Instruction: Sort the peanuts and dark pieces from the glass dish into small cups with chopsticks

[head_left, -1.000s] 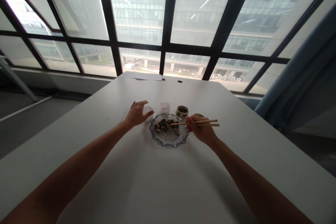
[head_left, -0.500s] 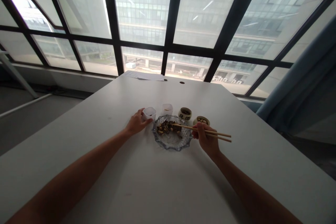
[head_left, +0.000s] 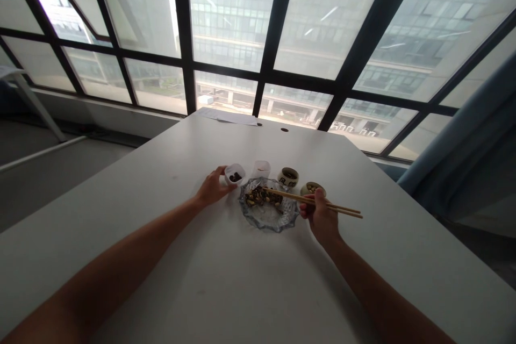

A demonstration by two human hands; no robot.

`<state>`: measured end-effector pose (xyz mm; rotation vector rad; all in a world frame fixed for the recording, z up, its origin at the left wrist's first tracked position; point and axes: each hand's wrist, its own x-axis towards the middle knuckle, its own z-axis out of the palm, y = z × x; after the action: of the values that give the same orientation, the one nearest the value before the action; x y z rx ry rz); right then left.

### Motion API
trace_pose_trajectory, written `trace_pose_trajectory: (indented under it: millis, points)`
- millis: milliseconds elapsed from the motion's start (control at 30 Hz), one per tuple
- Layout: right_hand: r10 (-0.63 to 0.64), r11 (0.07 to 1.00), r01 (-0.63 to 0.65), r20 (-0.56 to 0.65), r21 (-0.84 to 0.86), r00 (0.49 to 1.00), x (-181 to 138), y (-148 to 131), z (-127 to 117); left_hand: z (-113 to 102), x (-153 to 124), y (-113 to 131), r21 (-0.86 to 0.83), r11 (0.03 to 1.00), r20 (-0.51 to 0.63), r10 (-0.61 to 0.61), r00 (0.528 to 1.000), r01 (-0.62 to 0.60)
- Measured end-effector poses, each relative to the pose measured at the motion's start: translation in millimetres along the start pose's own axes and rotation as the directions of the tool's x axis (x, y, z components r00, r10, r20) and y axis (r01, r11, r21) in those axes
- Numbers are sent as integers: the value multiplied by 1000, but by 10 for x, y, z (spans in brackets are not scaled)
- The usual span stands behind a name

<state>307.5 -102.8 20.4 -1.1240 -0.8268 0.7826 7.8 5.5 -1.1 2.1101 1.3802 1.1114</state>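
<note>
My left hand (head_left: 213,188) is closed around the left side of a small white cup (head_left: 235,169), which tilts toward me and shows dark pieces inside. My right hand (head_left: 322,220) grips a pair of wooden chopsticks (head_left: 338,208). Their tips reach into a scalloped clear glass bowl (head_left: 266,226), among a heap of mixed dark and pale seeds or nuts (head_left: 258,196). Whether the tips pinch a piece is too small to tell. Just behind my right fingers stands a small ceramic cup (head_left: 308,188) with pale round pieces in it.
Behind the glass bowl stand a second white cup (head_left: 262,167) and a ceramic cup with dark characters (head_left: 287,178). White sheets of paper (head_left: 229,116) lie at the far end of the white table (head_left: 161,258). Windows rise beyond, with a blue curtain (head_left: 455,140) at the right.
The white cup in my left hand has tipped further toward me, so its dark contents show more. My right hand and the chopsticks stay over the bowl. The whole view has shifted slightly.
</note>
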Motion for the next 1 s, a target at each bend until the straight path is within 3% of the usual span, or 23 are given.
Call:
trace_pose_trajectory:
  millis: [67,167,333,500,700,900,1000]
  points:
    - [78,995,-78,-1,55,997,50,45,-12,-11,-14,11,-3,1000,-12,26,1000,-26]
    - [90,993,-90,3,75,996,56,54,-15,-16,-22,24,-6,999,-11,49,999,-49]
    - [-92,996,93,46,-14,995,-106,-42,62,-18,-22,37,7,999,-12,48,999,-48]
    - [-268,953,281,123,-110,956,-282,-122,119,-13,-20,21,16,998,-12,62,998,-62]
    - [-435,812,526,339,-253,834,-387,-143,54,7,-16,-16,19,996,-19,86,996,-86]
    - [-459,733,619,467,-282,756,-353,-127,-5,17,-13,-22,33,996,-25,85,996,-84]
    - [-508,635,715,537,-295,673,-268,-127,-56,19,-11,-25,24,998,-24,60,998,-60]
